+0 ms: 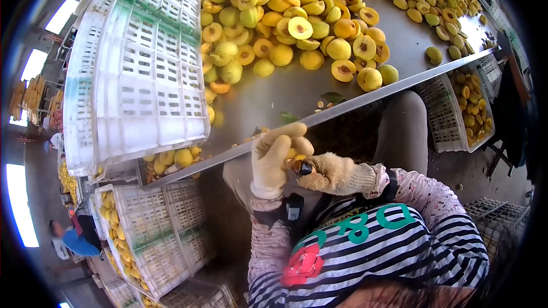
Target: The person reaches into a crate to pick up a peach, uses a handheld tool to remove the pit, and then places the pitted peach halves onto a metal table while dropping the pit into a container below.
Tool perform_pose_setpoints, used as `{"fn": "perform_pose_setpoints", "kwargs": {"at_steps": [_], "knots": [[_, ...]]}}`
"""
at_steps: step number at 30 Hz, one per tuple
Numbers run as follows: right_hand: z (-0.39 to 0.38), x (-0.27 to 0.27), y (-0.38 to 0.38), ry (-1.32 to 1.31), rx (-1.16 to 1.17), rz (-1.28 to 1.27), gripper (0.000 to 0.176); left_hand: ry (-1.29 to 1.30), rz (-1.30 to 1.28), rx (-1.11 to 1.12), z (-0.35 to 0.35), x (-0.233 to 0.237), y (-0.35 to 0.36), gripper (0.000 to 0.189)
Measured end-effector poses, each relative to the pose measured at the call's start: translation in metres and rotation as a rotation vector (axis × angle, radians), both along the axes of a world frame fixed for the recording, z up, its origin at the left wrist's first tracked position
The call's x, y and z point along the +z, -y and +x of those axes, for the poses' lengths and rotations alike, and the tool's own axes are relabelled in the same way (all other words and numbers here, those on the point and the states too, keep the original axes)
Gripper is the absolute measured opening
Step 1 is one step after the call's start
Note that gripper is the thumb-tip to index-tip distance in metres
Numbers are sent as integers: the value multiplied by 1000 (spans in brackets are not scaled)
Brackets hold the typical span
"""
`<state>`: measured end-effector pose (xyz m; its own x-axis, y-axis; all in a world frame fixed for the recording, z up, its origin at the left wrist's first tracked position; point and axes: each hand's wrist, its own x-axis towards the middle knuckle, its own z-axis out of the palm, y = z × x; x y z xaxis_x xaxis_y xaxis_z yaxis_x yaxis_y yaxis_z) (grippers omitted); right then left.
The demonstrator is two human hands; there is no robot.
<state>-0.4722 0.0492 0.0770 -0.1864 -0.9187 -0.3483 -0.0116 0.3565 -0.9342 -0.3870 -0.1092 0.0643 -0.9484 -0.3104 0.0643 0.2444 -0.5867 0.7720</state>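
Both my hands are gloved and meet just past the table's near edge. My left hand (275,159), in a pale rubber glove, has its fingers curled around a piece of yellow fruit (292,153), mostly hidden. My right hand (326,172), in a fuzzy knitted glove, is closed on a small tool with a dark round end (305,167), held against the fruit. Beyond them, halved yellow fruits (300,28) with brown centres and some whole-looking ones are heaped on the metal table (268,94).
A white slatted crate (142,80) stands on the table at left. Fruit-filled crates (165,234) are stacked below it, and another crate (442,111) stands at right. The table's raised metal rim (354,100) runs before my hands. A person in blue (81,242) is at far left.
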Motion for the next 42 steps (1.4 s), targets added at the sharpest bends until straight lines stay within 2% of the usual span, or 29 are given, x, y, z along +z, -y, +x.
{"fn": "perform_pose_setpoints", "kwargs": {"at_steps": [2, 3, 4, 6, 8, 12, 13, 14, 15, 17, 18, 19, 20, 22, 24, 26, 27, 28, 30, 32, 33, 34, 36, 38, 40, 42], "knots": [[-4, 14, 3, -314, 76, 198, 47, 91, -116, -104, -2, 13, 2, 27], [-1, -2, 1, -277, 37, 64, 45, 167, -241, -174, -1, 12, 8, 27], [6, -34, -4, -234, 4, -72, 43, 202, -217, -239, 0, 17, 10, 28], [9, -45, -6, 166, 36, -114, 40, 279, -166, -376, 0, 29, 12, 30], [3, -19, -9, 868, 170, 87, 38, 171, -33, -372, 0, 20, 11, 32], [6, -12, -12, 1322, 143, 31, 40, -57, 340, -242, -10, -17, -4, 36], [3, -28, -9, 1465, 318, -157, 51, -141, 404, -206, -15, -30, -15, 37], [0, -34, -12, 1487, 328, -218, 49, -226, 467, -165, -18, -34, -22, 38], [-4, -39, -15, 1510, 337, -279, 48, 98, 641, 104, -10, -32, -25, 36], [-7, -48, -26, 1431, 212, -195, 46, 167, 448, 262, 7, -33, -22, 35], [-11, -44, -27, 1336, 228, -183, 42, 194, 508, 310, 21, -31, -17, 35], [-12, -38, -24, 1103, 102, -52, 39, 219, 567, 361, 35, -29, -12, 35], [-13, -38, -18, 866, -11, 66, 37, 235, 454, 450, 55, -25, -11, 35], [-8, -77, -17, 653, -155, -16, 26, 309, 218, 625, 107, -16, -16, 36], [-1, -94, -30, -280, -2, -7, 33, 505, 32, 885, 176, -3, -24, 35], [14, -81, -9, 259, -456, 312, 49, 746, -107, 1132, 261, -4, -47, 35], [8, -128, -17, -153, -393, 201, 54, 882, -101, 1265, 311, -10, -67, 34], [-3, -199, -30, -284, -429, 34, 45, 1008, -83, 1396, 365, -24, -95, 33], [-17, -231, -40, -394, -287, 35, 44, 1339, -91, 1772, 472, -66, -175, 38], [-30, -263, -46, -598, -102, -52, 43, 1381, 65, 2080, 567, -116, -282, 39], [-35, -281, -51, -711, -20, -137, 43, 1621, 113, 2030, 547, -96, -309, 39], [-37, -276, -48, -594, -26, -24, 44, 1817, 165, 2027, 550, -107, -346, 40], [-29, -254, -41, -257, -102, 173, 46, 2240, 290, 1924, 551, -128, -401, 41], [-7, -196, -30, 162, -98, 292, 48, 2625, 409, 1698, 540, -152, -428, 41], [-26, -254, -44, -400, -64, 279, 50, 2733, 535, 1528, 522, -198, -428, 43], [-33, -262, -50, -527, -8, 309, 49, 2725, 622, 1518, 509, -255, -421, 48]]}}
